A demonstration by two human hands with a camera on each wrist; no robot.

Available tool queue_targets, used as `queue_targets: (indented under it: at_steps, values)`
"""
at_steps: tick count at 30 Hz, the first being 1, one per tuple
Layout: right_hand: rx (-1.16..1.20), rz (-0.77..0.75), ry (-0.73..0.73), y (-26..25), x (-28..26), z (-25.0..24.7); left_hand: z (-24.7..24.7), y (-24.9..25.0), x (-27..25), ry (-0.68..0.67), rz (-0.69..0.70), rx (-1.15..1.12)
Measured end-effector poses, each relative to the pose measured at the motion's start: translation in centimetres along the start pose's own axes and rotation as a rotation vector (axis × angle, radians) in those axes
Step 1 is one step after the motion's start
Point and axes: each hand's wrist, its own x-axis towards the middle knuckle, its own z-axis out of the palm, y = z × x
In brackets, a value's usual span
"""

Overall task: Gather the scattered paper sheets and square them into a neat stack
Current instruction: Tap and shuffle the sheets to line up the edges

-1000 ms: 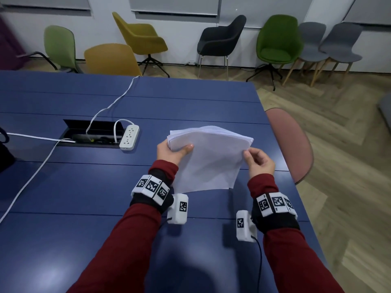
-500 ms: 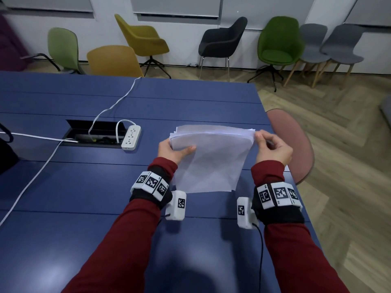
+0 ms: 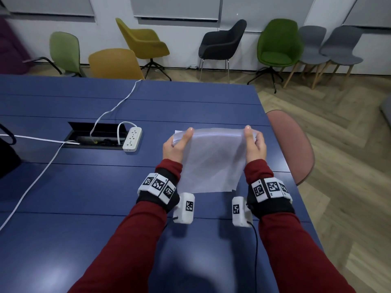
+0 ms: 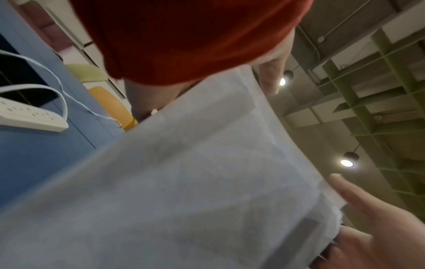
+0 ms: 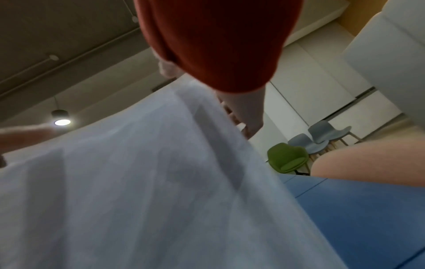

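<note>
While held upright: the paper sheets (image 3: 211,159) stand above the blue table (image 3: 84,187), between both hands, near its right edge.
Left hand (image 3: 176,145): thumb laid along the front of the upper left edge; the fingers behind are hidden, so the hold looks like a light pinch.
Right hand (image 3: 255,144): same on the upper right edge.
Handling: light, thin, floppy, likely to slip or fan; the side edges are best to hold.
Edges: the bottom edge is uneven, one corner sticking out.
Room: bare tabletop lies below for tapping; the power strip (image 3: 132,139) and pink chair (image 3: 294,144) stand apart.
</note>
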Motion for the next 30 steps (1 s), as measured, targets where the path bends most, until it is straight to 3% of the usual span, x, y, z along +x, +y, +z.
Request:
queue_targets:
  at_steps: [3,5,11,13,18,21,23,26,28,30]
  values:
    - [0.062,-0.02,0.084,0.2,0.1,0.4,1.6,0.0,-0.3,0.204,-0.009,0.028]
    - [0.111,-0.059,0.098,0.3,-0.2,0.6,1.8,-0.1,-0.4,0.262,-0.037,0.039]
    - [0.03,0.054,-0.147,2.1,-1.1,-0.2,1.2,0.7,-0.1,0.217,-0.056,0.072]
    - [0.001,0.038,-0.142,1.7,-1.1,-0.1,1.3,1.3,0.1,0.152,-0.027,0.104]
    - [0.109,-0.148,-0.041,-1.2,-1.2,0.2,0.7,3.5,-0.7,0.052,0.289,0.191]
    - [0.064,-0.147,-0.043,-0.9,-1.8,-0.5,-0.9,3.0,-0.5,0.036,0.262,0.239]
    - [0.014,-0.064,-0.081,0.5,-2.0,-0.6,-2.0,2.4,-0.2,0.021,0.319,0.483]
    - [0.02,0.011,-0.082,2.2,-3.3,-0.7,-2.8,2.8,-1.1,0.002,0.702,1.012]
    - [0.025,-0.033,-0.13,1.7,-3.7,-0.4,-2.0,4.2,-2.1,-0.033,0.869,1.129]
    - [-0.005,-0.099,-0.195,0.0,-3.6,0.3,-0.9,6.0,-2.4,-0.136,0.873,1.195]
